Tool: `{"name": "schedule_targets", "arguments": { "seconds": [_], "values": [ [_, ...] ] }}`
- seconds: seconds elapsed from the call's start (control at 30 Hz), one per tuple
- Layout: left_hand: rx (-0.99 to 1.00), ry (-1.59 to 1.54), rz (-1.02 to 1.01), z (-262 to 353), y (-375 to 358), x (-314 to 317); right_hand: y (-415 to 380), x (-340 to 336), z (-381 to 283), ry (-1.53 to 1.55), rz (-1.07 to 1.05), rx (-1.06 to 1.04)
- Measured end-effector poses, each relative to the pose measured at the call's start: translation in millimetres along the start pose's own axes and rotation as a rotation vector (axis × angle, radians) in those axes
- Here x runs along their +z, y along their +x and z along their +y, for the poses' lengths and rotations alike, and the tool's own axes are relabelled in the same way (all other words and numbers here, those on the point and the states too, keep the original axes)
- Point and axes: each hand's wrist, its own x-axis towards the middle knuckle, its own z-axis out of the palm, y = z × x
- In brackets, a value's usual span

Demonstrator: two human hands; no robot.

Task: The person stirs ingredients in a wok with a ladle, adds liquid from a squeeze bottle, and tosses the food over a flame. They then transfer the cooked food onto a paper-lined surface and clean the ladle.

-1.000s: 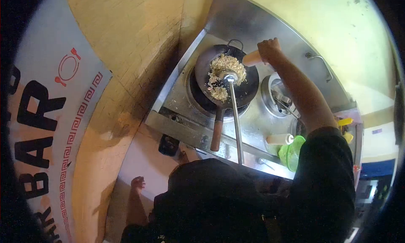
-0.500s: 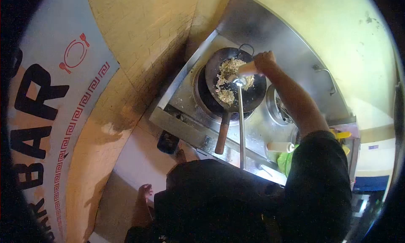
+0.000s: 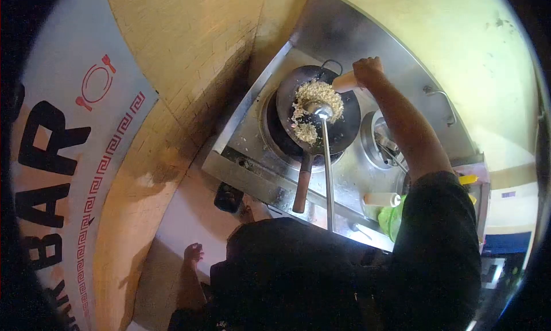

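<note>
My right hand (image 3: pixel 368 71) is wrapped round a pale squeeze bottle (image 3: pixel 344 82), held tilted over the right rim of the wok. Its lower end points down toward the fried rice. The dark wok (image 3: pixel 343 133) sits on the stove, its wooden handle (image 3: pixel 302 184) toward me. Chopped, pale fried rice (image 3: pixel 319 94) lies in two heaps inside. A steel ladle (image 3: pixel 328 170) rests with its bowl in the rice and its long handle across the stove's front edge. Down by my side, my left hand (image 3: pixel 194 252) hangs away from the stove, fingers loosely bent, holding nothing visible.
Right of the wok, a round metal pot (image 3: pixel 373 141) holds utensils. Another squeeze bottle (image 3: pixel 381 200) and a green container (image 3: pixel 391 219) are near my right arm. A steel splashback (image 3: pixel 396 61) rises behind; a tiled wall (image 3: pixel 195 61) and a printed banner (image 3: pixel 51 153) stand left.
My right hand has moved up and to the right with the squeeze bottle, drawing it back from the wok's middle and uncovering the ladle bowl. My left hand still hangs at my side.
</note>
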Motion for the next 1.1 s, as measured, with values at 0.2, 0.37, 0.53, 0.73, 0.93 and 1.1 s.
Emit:
{"name": "schedule_targets", "arguments": {
  "seconds": [0.2,0.37,0.53,0.73,0.93,1.1],
  "values": [
    [0.016,0.053,-0.192,-5,11,-20,3,1,1,0.032,0.07,-0.023],
    [0.065,0.246,-0.009,-5,-5,-3,18,32,-2,0.091,0.208,-0.024],
    [0.172,0.401,-0.02,-8,-7,-10,13,33,-10,0.11,0.234,-0.044],
    [0.138,0.309,0.292,-10,2,-14,13,31,-17,0.162,0.169,-0.068],
    [-0.046,-0.25,-0.337,5,3,-30,3,31,-15,0.173,0.104,-0.05],
    [-0.058,-0.01,-0.063,9,12,-42,1,44,-12,0.14,0.144,0.01]
  ]
}}
